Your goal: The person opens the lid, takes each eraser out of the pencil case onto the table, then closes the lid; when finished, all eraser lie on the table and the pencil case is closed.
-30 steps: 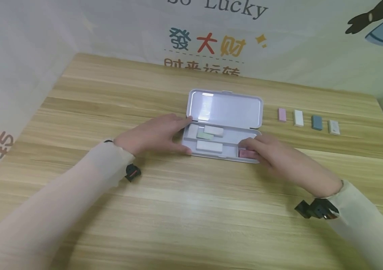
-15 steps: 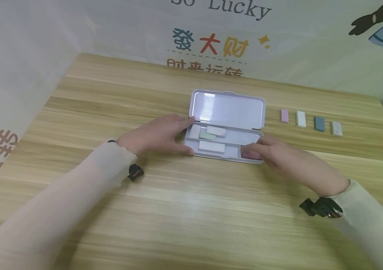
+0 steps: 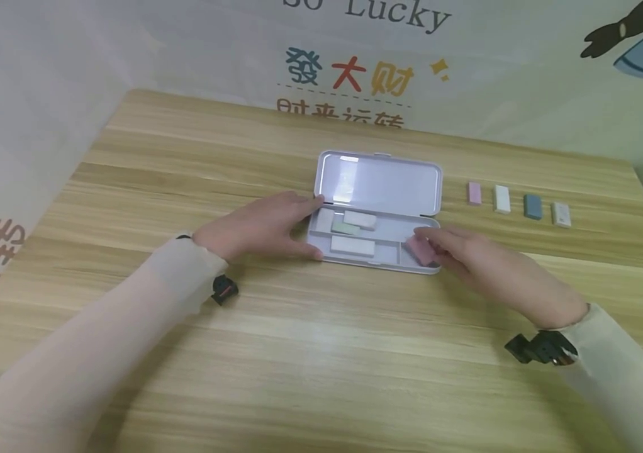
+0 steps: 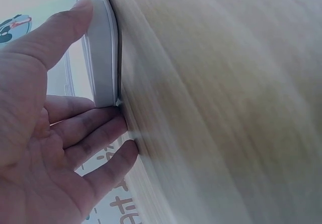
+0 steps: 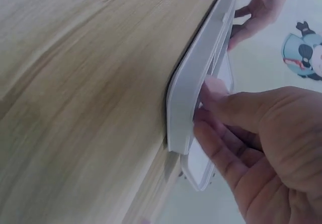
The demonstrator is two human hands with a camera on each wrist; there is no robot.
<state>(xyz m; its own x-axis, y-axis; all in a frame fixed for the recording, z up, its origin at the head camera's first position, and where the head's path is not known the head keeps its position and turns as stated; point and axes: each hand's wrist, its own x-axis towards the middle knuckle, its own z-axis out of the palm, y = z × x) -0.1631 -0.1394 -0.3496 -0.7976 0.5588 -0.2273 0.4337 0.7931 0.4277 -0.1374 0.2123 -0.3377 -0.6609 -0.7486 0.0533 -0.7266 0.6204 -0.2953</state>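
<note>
A pale lilac pencil case (image 3: 389, 234) lies with its lid up on the wooden table. My left hand (image 3: 262, 228) holds the case's left end, thumb at the front edge and fingers toward the hinge side; the left wrist view shows the thumb on the case wall (image 4: 103, 58). At the right end, my right hand (image 3: 474, 258) pinches a dark pink eraser (image 3: 422, 250), tilted over the small front-right compartment. White erasers (image 3: 352, 245) and a pale green eraser (image 3: 346, 228) lie in the other compartments.
On the table right of the case stands a row of separate erasers: pink (image 3: 474, 193), white (image 3: 501, 199), blue (image 3: 533, 206) and a pale one with markings (image 3: 561, 214). A printed cloth (image 3: 214, 56) hangs behind the table.
The right hand pressed down into the front-right compartment over the pink eraser; now the eraser shows again, raised and turned at an angle in its fingers. The left hand stays on the case.
</note>
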